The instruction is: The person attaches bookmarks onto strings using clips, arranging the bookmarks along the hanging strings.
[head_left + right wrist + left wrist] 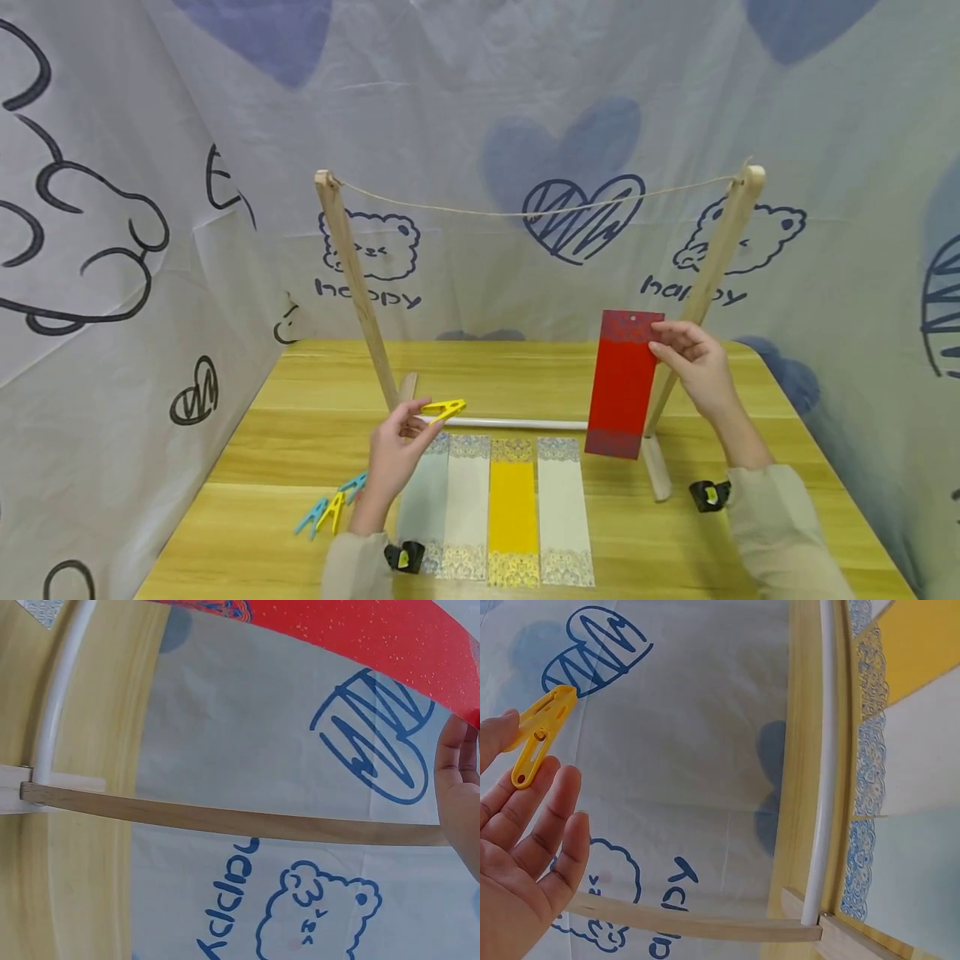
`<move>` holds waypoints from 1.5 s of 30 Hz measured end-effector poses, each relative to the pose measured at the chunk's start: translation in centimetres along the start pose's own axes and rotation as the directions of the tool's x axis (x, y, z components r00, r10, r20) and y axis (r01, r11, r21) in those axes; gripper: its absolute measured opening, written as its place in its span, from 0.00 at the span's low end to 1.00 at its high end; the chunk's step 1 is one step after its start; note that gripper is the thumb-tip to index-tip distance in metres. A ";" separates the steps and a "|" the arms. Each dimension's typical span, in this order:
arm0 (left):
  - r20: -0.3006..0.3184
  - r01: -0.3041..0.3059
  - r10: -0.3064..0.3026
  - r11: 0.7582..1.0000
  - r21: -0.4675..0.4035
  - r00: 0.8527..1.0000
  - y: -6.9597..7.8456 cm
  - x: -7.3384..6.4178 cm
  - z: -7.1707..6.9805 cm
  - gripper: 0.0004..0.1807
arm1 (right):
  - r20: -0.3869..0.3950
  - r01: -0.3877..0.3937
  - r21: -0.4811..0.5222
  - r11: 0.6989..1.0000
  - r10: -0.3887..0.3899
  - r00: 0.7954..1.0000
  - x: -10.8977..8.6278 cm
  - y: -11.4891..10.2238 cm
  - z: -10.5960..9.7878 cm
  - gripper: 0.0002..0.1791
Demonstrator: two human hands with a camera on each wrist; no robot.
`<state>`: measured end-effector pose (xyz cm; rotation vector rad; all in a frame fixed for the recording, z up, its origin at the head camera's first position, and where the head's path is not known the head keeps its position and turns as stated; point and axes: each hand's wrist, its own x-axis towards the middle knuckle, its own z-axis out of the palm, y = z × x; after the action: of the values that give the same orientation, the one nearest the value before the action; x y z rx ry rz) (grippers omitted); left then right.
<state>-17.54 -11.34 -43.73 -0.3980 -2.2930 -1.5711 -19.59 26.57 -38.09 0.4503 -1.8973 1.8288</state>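
Between thumb and fingertips my left hand [397, 442] pinches a yellow clothespin [446, 409], whose two legs show plainly in the left wrist view. My right hand [697, 367] pinches a red paper strip [622, 383] by its upper right edge; the strip hangs upright, patterned at both ends, with a small hole at the top. Above both hands a thin string [480, 213] sags between two wooden posts. On the table lie a pale blue strip [423, 500], a white strip [467, 508], a yellow strip [513, 508] and another white strip [564, 508], side by side.
Left of the strips lie blue clothespins [311, 517] and a yellow one [331, 512]. The left post [356, 283] and right post [712, 275] are joined low down by a white rod [525, 423]. A printed cloth [465, 108] hangs behind the wooden table [255, 467].
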 end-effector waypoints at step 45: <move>0.115 -0.149 0.147 0.989 0.015 0.982 3.0 3.6 2.6 0.17 | 0.005 0.176 0.112 0.978 -0.178 0.984 3.8 -4.2 -0.8 0.13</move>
<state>-19.88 -7.70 -40.54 -0.6518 -2.3039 -1.4822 -20.46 27.40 -32.55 0.6506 -1.7109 1.8226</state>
